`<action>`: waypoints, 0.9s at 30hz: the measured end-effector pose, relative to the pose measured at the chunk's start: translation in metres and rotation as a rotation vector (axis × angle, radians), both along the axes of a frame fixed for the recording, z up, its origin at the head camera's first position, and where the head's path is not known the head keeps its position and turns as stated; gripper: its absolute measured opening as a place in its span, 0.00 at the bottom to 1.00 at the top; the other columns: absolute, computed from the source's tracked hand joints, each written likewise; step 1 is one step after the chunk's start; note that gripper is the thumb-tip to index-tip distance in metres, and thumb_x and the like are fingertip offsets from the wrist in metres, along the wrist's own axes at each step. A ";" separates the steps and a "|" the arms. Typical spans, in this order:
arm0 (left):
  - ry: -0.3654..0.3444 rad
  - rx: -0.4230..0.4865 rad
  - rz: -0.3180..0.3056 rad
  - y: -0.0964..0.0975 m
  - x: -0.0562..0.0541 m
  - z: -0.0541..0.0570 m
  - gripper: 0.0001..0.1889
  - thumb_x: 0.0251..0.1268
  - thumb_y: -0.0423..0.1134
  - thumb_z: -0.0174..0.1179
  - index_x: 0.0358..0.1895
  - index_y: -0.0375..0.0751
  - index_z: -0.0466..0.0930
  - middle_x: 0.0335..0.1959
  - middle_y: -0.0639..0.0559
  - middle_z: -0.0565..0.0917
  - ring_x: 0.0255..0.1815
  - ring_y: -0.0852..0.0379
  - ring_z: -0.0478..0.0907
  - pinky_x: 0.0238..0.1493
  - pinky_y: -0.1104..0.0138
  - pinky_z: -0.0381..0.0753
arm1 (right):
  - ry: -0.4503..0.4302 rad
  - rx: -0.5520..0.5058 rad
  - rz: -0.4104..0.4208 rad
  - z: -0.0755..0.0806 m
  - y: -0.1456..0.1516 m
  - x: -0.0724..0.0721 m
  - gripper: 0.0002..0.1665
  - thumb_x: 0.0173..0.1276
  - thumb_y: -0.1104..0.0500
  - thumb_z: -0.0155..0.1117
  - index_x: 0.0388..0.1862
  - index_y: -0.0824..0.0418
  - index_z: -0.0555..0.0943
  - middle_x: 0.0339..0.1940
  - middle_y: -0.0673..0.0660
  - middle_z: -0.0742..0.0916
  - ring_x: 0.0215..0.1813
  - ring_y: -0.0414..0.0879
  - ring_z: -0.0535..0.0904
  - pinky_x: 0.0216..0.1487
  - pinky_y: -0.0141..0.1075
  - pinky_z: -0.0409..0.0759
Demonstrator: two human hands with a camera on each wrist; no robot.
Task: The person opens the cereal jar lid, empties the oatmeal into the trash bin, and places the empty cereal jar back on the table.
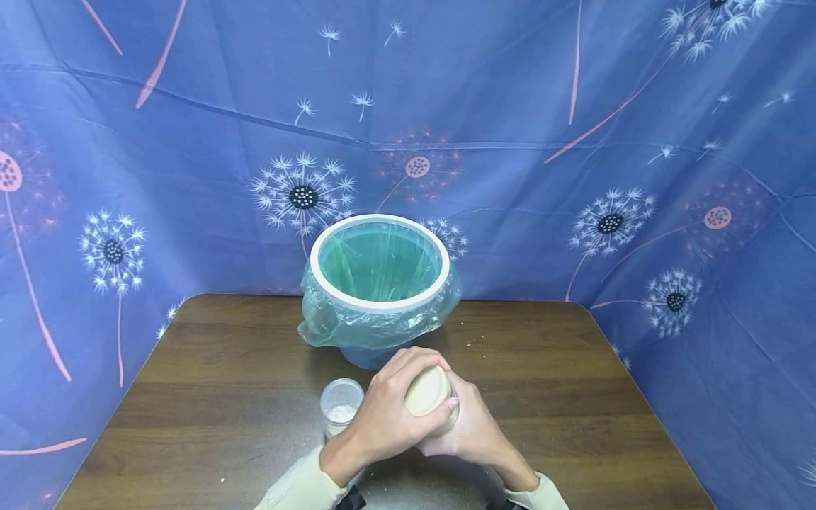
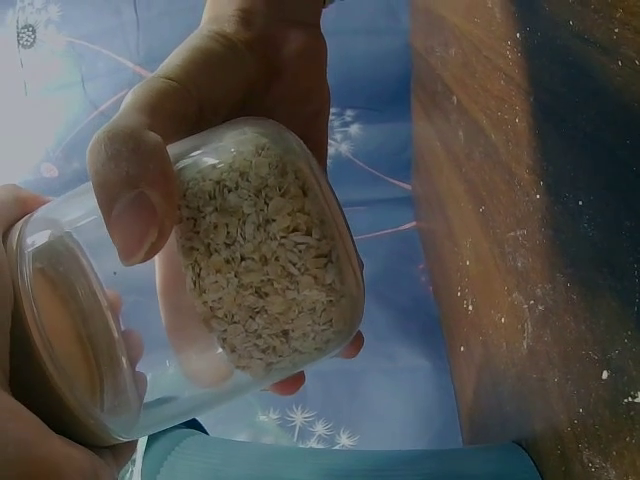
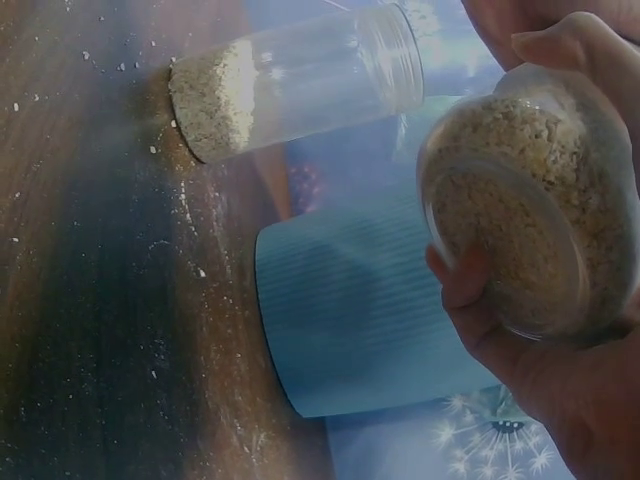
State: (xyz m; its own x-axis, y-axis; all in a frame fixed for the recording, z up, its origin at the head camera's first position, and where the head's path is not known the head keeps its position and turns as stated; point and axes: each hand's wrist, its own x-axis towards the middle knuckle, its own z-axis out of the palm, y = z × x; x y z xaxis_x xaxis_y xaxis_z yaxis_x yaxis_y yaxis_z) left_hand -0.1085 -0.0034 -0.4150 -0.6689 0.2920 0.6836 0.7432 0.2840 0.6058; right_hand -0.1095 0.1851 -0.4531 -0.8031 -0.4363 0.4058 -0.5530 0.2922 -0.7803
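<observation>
Above the table, both hands hold a clear jar (image 2: 265, 250) partly filled with oat flakes. My left hand (image 1: 389, 414) grips its pale lid (image 1: 427, 392), fingers over the top edge and thumb along the near side. My right hand (image 1: 474, 428) wraps round the jar's body, with a fingertip against its base in the right wrist view. To the left of the hands, a lidless clear cylindrical jar (image 3: 310, 85) stands upright on the table, with a layer of oat flakes in its bottom; the left forearm partly hides it in the head view.
A blue ribbed bin (image 3: 370, 310) with a white rim (image 1: 380, 309) and green plastic liner (image 1: 357, 327) stands behind the hands. Small flakes are scattered over the brown wooden table (image 1: 210, 397). A blue dandelion-print cloth (image 1: 510, 85) hangs at the back and sides.
</observation>
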 end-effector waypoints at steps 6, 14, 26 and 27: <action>0.024 0.008 0.015 0.002 0.001 0.001 0.20 0.59 0.44 0.76 0.54 0.52 0.84 0.54 0.64 0.85 0.55 0.62 0.80 0.52 0.65 0.80 | 0.013 -0.002 -0.015 0.001 -0.001 0.002 0.55 0.35 0.63 0.86 0.68 0.51 0.76 0.51 0.48 0.88 0.48 0.44 0.86 0.49 0.41 0.86; 0.047 0.013 0.032 0.006 0.003 0.004 0.19 0.57 0.44 0.76 0.53 0.52 0.84 0.53 0.65 0.85 0.53 0.63 0.80 0.52 0.67 0.80 | 0.011 0.004 -0.044 0.001 0.000 0.004 0.56 0.33 0.63 0.86 0.69 0.54 0.76 0.52 0.49 0.88 0.49 0.44 0.86 0.50 0.42 0.85; 0.036 0.034 0.186 0.011 0.005 0.002 0.20 0.58 0.46 0.75 0.53 0.50 0.85 0.52 0.61 0.86 0.53 0.60 0.81 0.51 0.62 0.83 | 0.122 0.029 -0.119 -0.002 -0.005 0.001 0.65 0.37 0.57 0.90 0.78 0.56 0.71 0.62 0.53 0.87 0.56 0.47 0.86 0.55 0.43 0.84; 0.034 0.035 0.191 0.011 0.005 0.002 0.20 0.58 0.46 0.75 0.53 0.49 0.85 0.52 0.61 0.86 0.52 0.59 0.81 0.51 0.62 0.83 | 0.125 0.032 -0.122 -0.003 -0.005 0.001 0.65 0.37 0.56 0.90 0.78 0.55 0.70 0.62 0.54 0.87 0.57 0.47 0.86 0.56 0.43 0.84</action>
State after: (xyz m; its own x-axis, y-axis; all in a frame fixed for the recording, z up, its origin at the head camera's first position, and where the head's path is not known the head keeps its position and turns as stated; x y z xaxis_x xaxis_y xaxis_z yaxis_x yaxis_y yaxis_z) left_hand -0.1030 0.0076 -0.4130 -0.6860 0.1382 0.7144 0.6983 0.4010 0.5930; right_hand -0.1085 0.1798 -0.4557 -0.7952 -0.3528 0.4931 -0.6038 0.3870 -0.6969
